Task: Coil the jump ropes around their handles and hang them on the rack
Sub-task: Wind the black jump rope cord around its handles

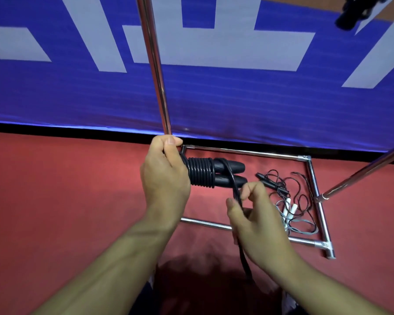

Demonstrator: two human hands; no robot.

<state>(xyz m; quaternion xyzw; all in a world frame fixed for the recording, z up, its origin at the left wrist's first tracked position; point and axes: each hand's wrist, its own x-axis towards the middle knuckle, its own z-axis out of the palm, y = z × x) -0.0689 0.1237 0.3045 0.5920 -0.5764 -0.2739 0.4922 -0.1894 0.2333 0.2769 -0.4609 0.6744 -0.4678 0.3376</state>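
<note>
My left hand (166, 176) grips the near ends of two black jump-rope handles (228, 173) held side by side and pointing right. Several turns of black rope (200, 172) are wound tightly around them. One loose strand (231, 178) crosses the handles and runs down into my right hand (257, 221), which pinches it; the tail hangs below toward my lap. The chrome rack's base frame (246, 152) lies on the red floor behind my hands, and its upright pole (155, 64) rises just above my left hand.
Inside the base frame lie tangled jump ropes (289, 198), one thin black with black handles, one pale with white handles. A slanted chrome pole (362, 171) rises at the right. A blue and white banner (214, 98) hangs behind. A black object (355, 12) hangs top right.
</note>
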